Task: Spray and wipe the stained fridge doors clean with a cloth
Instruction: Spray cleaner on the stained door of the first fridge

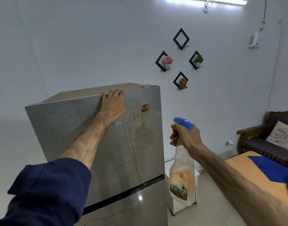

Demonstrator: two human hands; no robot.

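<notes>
The grey fridge's upper door [66, 132] fills the middle left, spattered with brown drips and runs. Its lower door [132, 209] below the black seam also shows faint spots. My left hand [113, 103] hooks its fingers over the top edge of the upper door. To the right of the fridge, my right hand [185, 136] grips the neck of a clear spray bottle [181, 180] with a blue trigger head, nozzle pointing at the stained door. A blue cloth [273, 170] lies on the orange table at the right.
A small white stand [180, 207] sits on the floor right beside the fridge. An orange table [241, 167] is at the right, with a dark sofa and cushion [270, 144] behind it. Black diamond shelves [180, 61] hang on the white wall.
</notes>
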